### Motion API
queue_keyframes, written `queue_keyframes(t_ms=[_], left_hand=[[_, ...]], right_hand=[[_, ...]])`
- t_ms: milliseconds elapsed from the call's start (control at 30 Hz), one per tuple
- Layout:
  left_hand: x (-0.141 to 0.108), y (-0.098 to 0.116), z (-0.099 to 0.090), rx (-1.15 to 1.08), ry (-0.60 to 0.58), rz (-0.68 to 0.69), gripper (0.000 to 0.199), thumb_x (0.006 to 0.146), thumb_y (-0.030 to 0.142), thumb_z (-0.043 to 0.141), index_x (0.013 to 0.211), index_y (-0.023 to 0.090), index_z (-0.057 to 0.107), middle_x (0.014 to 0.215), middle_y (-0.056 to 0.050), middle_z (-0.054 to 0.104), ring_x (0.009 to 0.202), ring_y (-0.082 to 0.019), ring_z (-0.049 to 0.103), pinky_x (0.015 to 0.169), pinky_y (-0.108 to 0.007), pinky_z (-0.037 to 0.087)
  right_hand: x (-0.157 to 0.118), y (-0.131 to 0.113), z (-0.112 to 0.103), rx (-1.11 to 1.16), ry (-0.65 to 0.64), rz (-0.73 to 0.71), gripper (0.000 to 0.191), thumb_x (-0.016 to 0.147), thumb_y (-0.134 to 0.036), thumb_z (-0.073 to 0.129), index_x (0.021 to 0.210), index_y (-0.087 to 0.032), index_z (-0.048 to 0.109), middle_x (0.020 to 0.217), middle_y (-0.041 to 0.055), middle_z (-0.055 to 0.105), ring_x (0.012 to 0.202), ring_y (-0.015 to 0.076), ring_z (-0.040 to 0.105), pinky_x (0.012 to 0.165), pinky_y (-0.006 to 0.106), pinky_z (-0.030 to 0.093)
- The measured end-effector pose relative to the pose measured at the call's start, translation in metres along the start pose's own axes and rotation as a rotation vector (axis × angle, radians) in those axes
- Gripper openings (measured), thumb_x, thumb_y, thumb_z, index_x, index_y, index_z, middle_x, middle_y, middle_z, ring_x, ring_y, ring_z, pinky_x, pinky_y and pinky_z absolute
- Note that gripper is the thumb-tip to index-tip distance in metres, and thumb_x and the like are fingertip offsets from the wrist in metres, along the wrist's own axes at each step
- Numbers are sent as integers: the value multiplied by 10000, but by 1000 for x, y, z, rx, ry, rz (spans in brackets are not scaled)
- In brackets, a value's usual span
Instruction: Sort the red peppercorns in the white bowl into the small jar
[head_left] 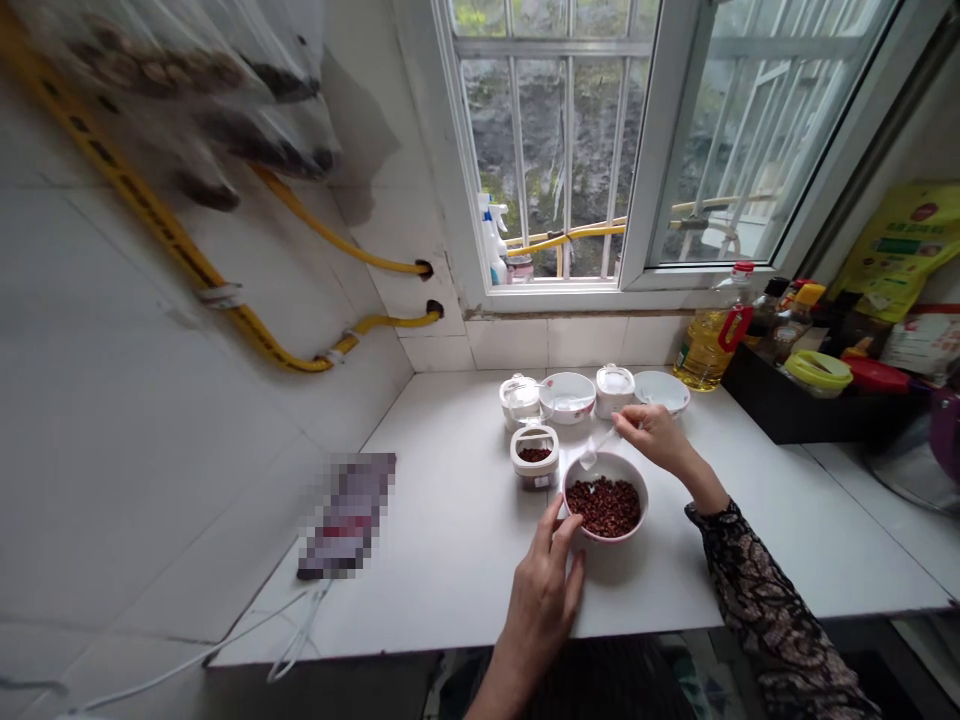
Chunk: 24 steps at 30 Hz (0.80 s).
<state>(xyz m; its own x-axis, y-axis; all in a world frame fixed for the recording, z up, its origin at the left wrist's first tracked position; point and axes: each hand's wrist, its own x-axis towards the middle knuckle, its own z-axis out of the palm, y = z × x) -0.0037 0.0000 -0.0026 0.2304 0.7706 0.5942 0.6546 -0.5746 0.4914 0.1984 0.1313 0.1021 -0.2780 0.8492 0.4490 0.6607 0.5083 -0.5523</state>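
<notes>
A white bowl with a pink rim stands on the counter, part filled with small dark red, bean-like grains. My left hand rests against its near left side, the fingertips at the rim. Above the bowl's far side, my right hand pinches the handle of a pale, translucent spoon. The spoon's head is over the far left rim; whether anything lies in it I cannot tell. Left of the bowl sits a square clear jar with a white lid frame, holding similar dark red grains.
Behind stand two white-lidded jars, a white bowl and a shallow dish. An oil bottle and a dark condiment box are at right. A blurred-out object and white cables lie left.
</notes>
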Motion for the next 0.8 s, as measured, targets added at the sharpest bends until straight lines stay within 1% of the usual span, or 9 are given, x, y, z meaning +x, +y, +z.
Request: queue_keyframes(t_ms=[33,100,167,267,333,467,667,800], left_hand=[[0,0,0,0,2,0,419,905,71,429,1301,206,449,1430,-166,453,1259,-242,556,919,-330,559],[1,1,-1,5,6,3,404,913,79,428,1296,204,451,1426,-166,456,1255,-242,559,919,-329,558],[1,1,-1,8,8,1,388,924,92,430,1295,203,450,1422,-172,455,1245,-244,568,912,-330,560],[0,0,1,5,9,-2,386,932,104,432,1304,206,441,1420,-175,452,1246,-246,567,914,-336,560],[0,-1,1,0,3,-6,399,931,103,435,1315,209,432,1426,-174,445,1247,-244,566,920,-340,558],[0,0,1,-6,-1,-13,411,923,90,430,1314,215,430,1429,-170,444,1245,-244,566,913,-345,561],[1,1,0,-6,1,-1,425,900,64,426,1299,208,433,1436,-167,445,1247,-244,564,918,-345,562],[2,1,-1,-9,3,4,423,895,59,432,1290,209,444,1437,-161,449,1261,-242,554,943,-350,554]], right_hand=[[-1,3,1,-17,-61,25,428,872,-353,460,498,-206,312,455,-45,330,455,86,294,485,249,229],[-4,7,7,-63,-123,51,419,851,-332,463,479,-198,324,440,-40,337,453,84,284,491,255,214],[-5,7,16,-85,-153,57,417,842,-322,463,464,-190,346,430,-34,351,457,83,282,501,259,213],[-6,5,25,-48,-180,60,424,839,-333,461,453,-182,369,426,-33,350,465,79,264,496,258,202],[-5,6,25,4,-174,79,417,836,-344,456,456,-176,409,431,-29,370,469,79,278,490,252,205],[-4,9,18,126,-178,158,394,812,-377,455,483,-166,504,447,-23,414,460,82,326,480,239,243],[-3,12,16,270,-206,245,438,784,-488,487,481,-172,499,444,-42,355,456,77,296,447,228,214],[-4,12,16,321,-210,279,453,768,-516,517,473,-174,478,435,-54,329,452,68,275,437,221,189]])
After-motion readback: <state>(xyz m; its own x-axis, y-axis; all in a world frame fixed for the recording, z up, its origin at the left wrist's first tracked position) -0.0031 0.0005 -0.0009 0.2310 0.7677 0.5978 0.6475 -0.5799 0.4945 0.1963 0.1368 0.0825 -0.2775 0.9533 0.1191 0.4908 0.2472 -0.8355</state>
